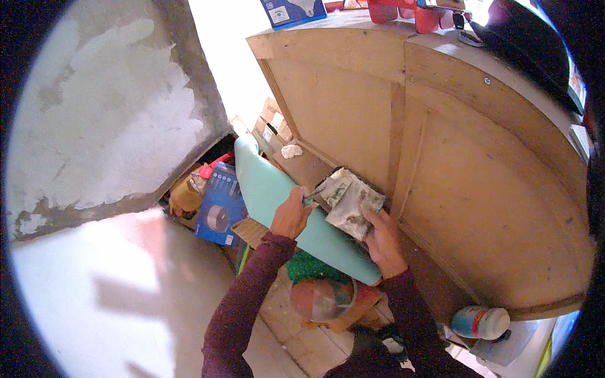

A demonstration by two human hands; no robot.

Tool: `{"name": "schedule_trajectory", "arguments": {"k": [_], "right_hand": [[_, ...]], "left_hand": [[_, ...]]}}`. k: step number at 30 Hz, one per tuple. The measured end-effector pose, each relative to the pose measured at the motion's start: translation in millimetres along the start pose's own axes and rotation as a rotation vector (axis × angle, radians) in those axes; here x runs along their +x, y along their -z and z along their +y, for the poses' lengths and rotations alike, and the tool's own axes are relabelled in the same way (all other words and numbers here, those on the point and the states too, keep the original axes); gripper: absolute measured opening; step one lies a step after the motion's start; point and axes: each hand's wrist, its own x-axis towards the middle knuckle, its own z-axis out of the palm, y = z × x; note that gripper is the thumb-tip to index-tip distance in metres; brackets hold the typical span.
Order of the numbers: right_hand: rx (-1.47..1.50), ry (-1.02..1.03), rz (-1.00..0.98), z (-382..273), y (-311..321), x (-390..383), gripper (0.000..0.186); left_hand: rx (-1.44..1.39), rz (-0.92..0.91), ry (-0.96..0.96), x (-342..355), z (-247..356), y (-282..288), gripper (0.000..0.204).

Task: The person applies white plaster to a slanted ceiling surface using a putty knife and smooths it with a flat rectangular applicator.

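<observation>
My left hand (289,213) is closed near the centre, gripping a small thin item at the left edge of a crumpled silvery packet (345,198); what that item is I cannot make out. My right hand (382,239) grips the packet's lower right side. Just under both hands lies a long pale-green sheet or pad (271,186), slanting from upper left to lower right. A blue printed box (220,201) and a strip of corrugated cardboard (249,231) sit left of my left hand.
A curved wooden partition (472,176) fills the right, with a jar (480,322) at its foot. A patchy grey wall (101,107) stands left. Below the pad are green material (315,264) and an orange-red item (309,296). Red objects (426,19) and a black item (523,47) top the partition.
</observation>
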Motion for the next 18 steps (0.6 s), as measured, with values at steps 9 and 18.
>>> {"name": "schedule_trajectory", "arguments": {"k": [9,18], "right_hand": [[0.294,-0.094,-0.397,-18,-39,-1,0.05],[0.328,-0.102,-0.361,-1,-18,-7,0.053]], "left_hand": [[0.391,0.258,-0.329,-13,-12,11,0.024],[0.57,0.312,-0.311,-28,-17,12,0.028]]}}
